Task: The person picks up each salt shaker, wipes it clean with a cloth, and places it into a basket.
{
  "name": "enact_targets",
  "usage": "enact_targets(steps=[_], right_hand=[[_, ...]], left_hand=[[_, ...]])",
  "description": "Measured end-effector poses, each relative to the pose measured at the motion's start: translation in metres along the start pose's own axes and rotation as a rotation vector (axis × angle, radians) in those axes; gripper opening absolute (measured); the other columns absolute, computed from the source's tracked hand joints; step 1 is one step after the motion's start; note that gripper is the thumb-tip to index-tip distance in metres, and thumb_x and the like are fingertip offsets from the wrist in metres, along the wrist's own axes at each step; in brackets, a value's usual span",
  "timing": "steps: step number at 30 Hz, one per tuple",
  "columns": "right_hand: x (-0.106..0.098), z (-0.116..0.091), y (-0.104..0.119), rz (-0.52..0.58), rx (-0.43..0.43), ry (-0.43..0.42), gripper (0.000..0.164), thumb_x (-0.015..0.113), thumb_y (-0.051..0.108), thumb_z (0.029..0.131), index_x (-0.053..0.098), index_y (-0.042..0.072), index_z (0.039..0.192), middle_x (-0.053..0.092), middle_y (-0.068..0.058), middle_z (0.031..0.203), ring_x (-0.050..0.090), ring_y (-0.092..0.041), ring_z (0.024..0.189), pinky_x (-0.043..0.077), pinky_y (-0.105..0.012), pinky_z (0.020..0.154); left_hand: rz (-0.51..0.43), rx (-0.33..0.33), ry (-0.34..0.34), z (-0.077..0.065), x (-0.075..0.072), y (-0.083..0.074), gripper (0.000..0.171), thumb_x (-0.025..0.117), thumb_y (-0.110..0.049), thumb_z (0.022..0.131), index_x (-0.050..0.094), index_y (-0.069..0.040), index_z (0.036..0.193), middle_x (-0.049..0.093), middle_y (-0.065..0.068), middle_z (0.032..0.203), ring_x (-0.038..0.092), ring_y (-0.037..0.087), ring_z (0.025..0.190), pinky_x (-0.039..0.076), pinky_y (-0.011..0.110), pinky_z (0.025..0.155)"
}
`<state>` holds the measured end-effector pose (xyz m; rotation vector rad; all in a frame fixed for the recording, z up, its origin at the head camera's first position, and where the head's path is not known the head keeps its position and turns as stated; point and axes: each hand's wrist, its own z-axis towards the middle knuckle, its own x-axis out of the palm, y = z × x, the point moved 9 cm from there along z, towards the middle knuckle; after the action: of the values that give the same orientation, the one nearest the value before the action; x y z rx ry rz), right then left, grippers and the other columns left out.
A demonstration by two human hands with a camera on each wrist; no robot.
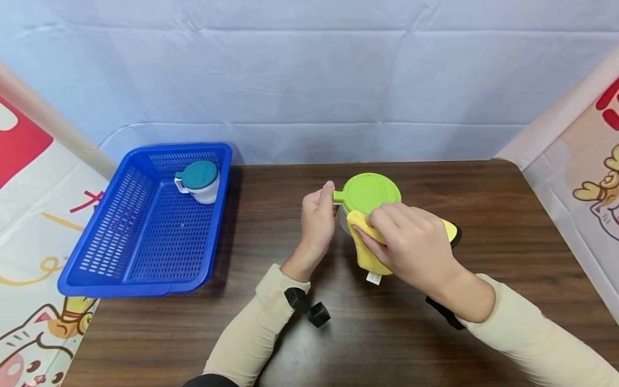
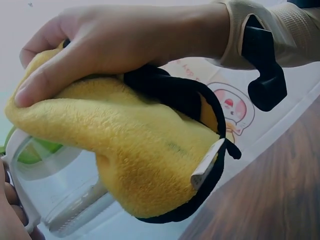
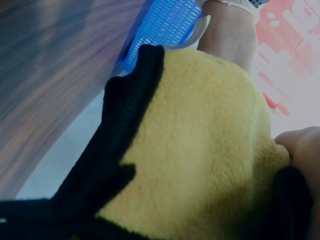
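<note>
My left hand grips the white handle of a clear lidded cup, thumb up beside the tab of its round green lid. The cup stands at the middle of the dark table. Bunched in my right hand is a fuzzy yellow cloth with black edging and a small white tag. Its folded end lies against the cup's near side, just below the lid. In the right wrist view the cloth hides most of the cup and the fingers.
On the left of the table sits a blue plastic basket. Inside, at its back right corner, is a white cup with a teal lid. A pale sheet hangs behind the wooden table, with printed cloths at both sides.
</note>
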<state>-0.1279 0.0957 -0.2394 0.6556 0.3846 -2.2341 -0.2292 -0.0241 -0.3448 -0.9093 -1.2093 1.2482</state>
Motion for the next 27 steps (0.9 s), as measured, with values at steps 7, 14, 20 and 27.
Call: enact_targets(steps=[7, 14, 20, 27], right_hand=[[-0.005, -0.002, -0.004, 0.042, -0.032, -0.003, 0.04, 0.056, 0.029, 0.105, 0.053, 0.007, 0.072, 0.04, 0.001, 0.061, 0.036, -0.016, 0.047, 0.033, -0.029, 0.04], [-0.01, -0.006, -0.01, 0.082, -0.029, -0.015, 0.038, 0.058, 0.033, 0.105, 0.063, 0.006, 0.077, 0.048, 0.001, 0.062, 0.043, -0.017, 0.048, 0.038, -0.03, 0.041], [-0.013, -0.009, -0.015, 0.108, -0.019, -0.01, 0.038, 0.058, 0.034, 0.104, 0.067, 0.005, 0.081, 0.057, -0.001, 0.066, 0.051, -0.019, 0.05, 0.045, -0.035, 0.043], [-0.015, -0.014, -0.026, 0.138, 0.013, 0.01, 0.042, 0.057, 0.039, 0.104, 0.068, 0.005, 0.082, 0.059, -0.002, 0.069, 0.053, -0.017, 0.052, 0.046, -0.035, 0.046]], left_hand=[[-0.013, -0.005, 0.016, 0.002, 0.0, 0.001, 0.05, 0.043, -0.016, 0.107, 0.044, -0.011, 0.057, 0.03, -0.006, 0.052, 0.028, 0.008, 0.05, 0.023, 0.022, 0.05], [-0.018, -0.02, 0.023, 0.002, -0.002, 0.001, 0.052, 0.043, -0.017, 0.107, 0.037, -0.015, 0.055, 0.027, -0.006, 0.052, 0.025, 0.009, 0.049, 0.02, 0.023, 0.049], [-0.026, -0.018, 0.03, 0.002, -0.003, 0.001, 0.052, 0.043, -0.017, 0.107, 0.037, -0.014, 0.056, 0.027, -0.006, 0.052, 0.026, 0.01, 0.049, 0.021, 0.023, 0.05], [-0.036, -0.016, 0.036, 0.003, -0.004, -0.001, 0.052, 0.043, -0.016, 0.107, 0.036, -0.014, 0.055, 0.026, -0.006, 0.052, 0.024, 0.011, 0.05, 0.02, 0.024, 0.05]])
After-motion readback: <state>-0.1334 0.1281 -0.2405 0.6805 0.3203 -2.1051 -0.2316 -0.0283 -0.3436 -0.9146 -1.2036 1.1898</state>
